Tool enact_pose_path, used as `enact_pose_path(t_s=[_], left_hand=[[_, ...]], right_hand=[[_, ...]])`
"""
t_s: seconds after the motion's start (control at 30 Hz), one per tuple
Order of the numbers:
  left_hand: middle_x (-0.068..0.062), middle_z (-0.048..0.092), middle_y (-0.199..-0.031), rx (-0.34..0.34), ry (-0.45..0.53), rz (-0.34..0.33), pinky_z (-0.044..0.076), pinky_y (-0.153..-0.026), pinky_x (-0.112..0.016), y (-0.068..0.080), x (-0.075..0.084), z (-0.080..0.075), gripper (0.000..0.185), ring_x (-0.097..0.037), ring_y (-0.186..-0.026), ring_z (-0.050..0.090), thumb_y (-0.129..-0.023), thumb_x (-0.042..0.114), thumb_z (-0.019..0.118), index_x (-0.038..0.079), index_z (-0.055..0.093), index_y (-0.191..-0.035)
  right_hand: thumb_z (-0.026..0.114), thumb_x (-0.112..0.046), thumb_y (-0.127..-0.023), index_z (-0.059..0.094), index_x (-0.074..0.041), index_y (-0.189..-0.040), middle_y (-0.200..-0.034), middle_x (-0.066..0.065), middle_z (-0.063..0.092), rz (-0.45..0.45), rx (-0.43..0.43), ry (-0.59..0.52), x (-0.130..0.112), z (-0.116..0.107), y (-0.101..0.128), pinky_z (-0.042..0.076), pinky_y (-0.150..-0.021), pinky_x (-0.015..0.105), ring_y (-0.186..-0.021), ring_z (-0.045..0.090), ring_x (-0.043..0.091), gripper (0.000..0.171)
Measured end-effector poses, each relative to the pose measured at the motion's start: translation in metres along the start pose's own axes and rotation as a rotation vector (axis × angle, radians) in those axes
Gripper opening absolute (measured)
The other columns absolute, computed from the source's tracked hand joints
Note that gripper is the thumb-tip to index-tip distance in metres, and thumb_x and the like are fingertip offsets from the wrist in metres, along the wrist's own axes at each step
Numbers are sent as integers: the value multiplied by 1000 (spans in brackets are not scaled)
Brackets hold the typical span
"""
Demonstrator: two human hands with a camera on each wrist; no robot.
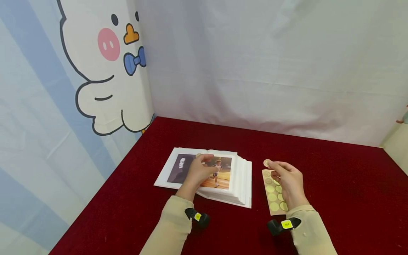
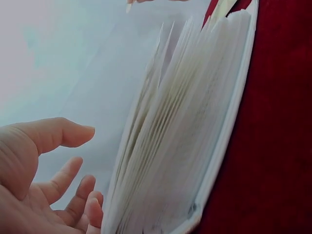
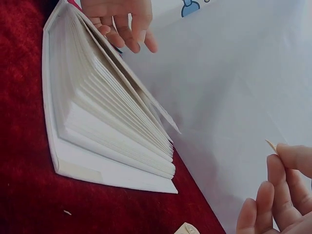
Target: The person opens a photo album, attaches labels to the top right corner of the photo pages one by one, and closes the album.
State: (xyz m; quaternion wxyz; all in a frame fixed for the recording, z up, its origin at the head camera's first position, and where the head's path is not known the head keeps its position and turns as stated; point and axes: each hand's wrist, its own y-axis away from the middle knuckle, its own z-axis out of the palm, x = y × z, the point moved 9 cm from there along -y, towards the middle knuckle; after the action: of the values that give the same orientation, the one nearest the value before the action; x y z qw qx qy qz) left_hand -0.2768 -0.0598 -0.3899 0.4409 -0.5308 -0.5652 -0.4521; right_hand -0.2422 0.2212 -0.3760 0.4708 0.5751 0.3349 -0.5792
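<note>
A photo album [image 1: 164, 179] lies open on the red cloth, with a portrait photo [image 1: 176, 170] on the left and a photo of a running child [image 1: 224, 177] on the right. Over its middle hovers my left hand [image 1: 199, 171], its thumb and fingers apart with nothing between them. A small round gold sticker [image 1: 198, 155] shows just past its fingers. My right hand [image 1: 290, 180] pinches another round gold sticker [image 1: 266, 163] between thumb and forefinger, seen edge-on in the right wrist view [image 3: 272, 146]. Below that hand lies a sticker sheet [image 1: 271, 205], partly hidden.
Thick album pages [image 2: 161, 141] stand slightly fanned above the white back cover [image 3: 112, 181]. Red cloth [image 1: 344, 191] covers the table. A white curtain [image 1: 271, 71] hangs behind it, and a cartoon-printed curtain [image 1: 95, 71] at the left. A small pale scrap [image 3: 67, 212] lies on the cloth.
</note>
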Motion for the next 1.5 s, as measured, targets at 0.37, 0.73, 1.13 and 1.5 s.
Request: enact_pose_path(t_s=[0.37, 0.73, 1.13, 1.5], left_hand=[[-19, 41, -132, 52, -307, -7, 37, -95, -50, 0, -5, -18, 77, -38, -122, 33, -63, 19, 83, 9, 51, -132], [-13, 36, -139, 37, -636, 22, 20, -100, -57, 3, -7, -24, 88, -38, -129, 25, -68, 51, 76, 17, 40, -142], [-15, 30, -143, -16, -720, 14, 16, -102, -57, 5, -16, -21, 86, -37, -132, 21, -75, 56, 67, 15, 37, -144], [-14, 31, -142, -1, -734, -8, 18, -101, -56, 5, -17, -22, 86, -35, -131, 23, -74, 57, 68, 14, 38, -143]], right_hand=[[75, -18, -79, 66, -21, -66, -71, -9, 66, -4, -8, 13, -2, 5, 2, 51, -68, 22, -62, 56, 8, 16], [75, -15, -80, 66, -21, -65, -70, -8, 66, 0, -27, -5, 2, 14, 0, 50, -67, 22, -59, 56, 7, 18], [77, -21, -78, 69, -20, -74, -71, -9, 67, 6, -39, 36, 10, 32, -9, 52, -67, 22, -64, 59, 9, 9], [82, -32, -70, 69, -10, -94, -81, -2, 67, 20, 33, 79, 44, 42, -54, 51, -61, 20, -65, 57, 11, 35]])
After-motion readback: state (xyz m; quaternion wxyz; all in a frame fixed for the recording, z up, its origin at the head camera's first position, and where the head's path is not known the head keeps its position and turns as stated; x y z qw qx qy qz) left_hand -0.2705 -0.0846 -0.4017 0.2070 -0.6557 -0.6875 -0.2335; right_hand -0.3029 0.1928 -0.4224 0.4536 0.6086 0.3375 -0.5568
